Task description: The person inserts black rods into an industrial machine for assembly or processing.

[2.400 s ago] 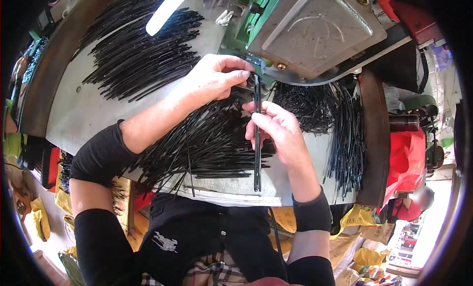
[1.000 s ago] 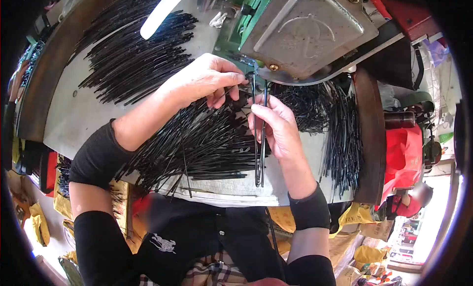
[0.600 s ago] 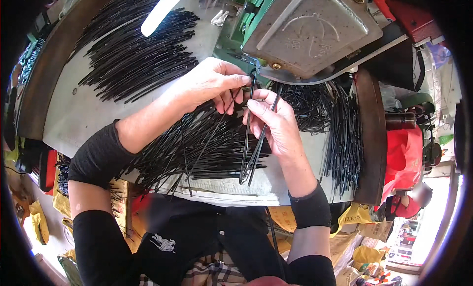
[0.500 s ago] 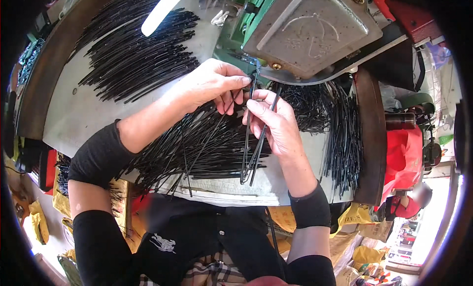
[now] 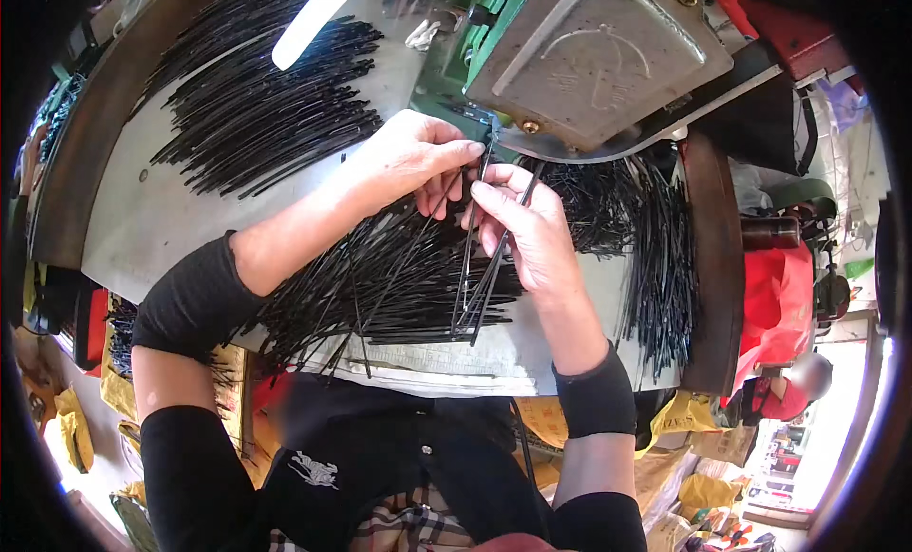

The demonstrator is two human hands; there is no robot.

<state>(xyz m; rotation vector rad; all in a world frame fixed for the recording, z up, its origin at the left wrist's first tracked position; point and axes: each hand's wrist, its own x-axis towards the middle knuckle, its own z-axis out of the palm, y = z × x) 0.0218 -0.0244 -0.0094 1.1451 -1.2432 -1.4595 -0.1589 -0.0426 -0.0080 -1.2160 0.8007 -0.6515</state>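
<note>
Beneath the head of a green and grey machine [image 5: 598, 63], both my hands hold thin black rods. My left hand [image 5: 423, 162] is closed, its thumb pressing a rod near the machine's working point, and another rod slants down from its fingers. My right hand [image 5: 527, 224] pinches several black rods [image 5: 489, 281] that hang down over the table. Below and between the hands spreads a loose pile of such rods [image 5: 380, 276]. The upper rod ends by the machine are partly hidden by my fingers.
Neater rows of black rods [image 5: 275, 105] lie at the far left, under a white lamp tube [image 5: 318, 25]. More rods [image 5: 660, 267] heap up at the right. Dark raised borders [image 5: 714, 267] edge the table [image 5: 133, 229]. A person [image 5: 788, 390] is in the background at right.
The rods in my right hand have swung slightly to the left and up at their lower ends. My right hand has shifted slightly left; my left hand is nearly still.
</note>
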